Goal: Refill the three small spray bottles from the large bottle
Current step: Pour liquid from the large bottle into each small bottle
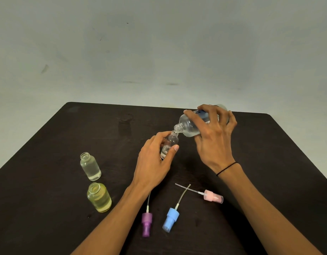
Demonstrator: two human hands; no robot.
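With my right hand [213, 137] wrapped round the tilted large clear labelled bottle [193, 124] and my left hand [155, 161] pinching the small clear glass bottle [169, 145] just beneath its neck, I'd pour slowly, mouths aligned, avoiding overflow onto the dark table [48, 199].

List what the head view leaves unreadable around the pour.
- Large bottle: its label and far end are covered by the right hand.
- Small bottle: its base and fill level are hidden behind the left hand.
- Any stream between the two necks: too small to see.
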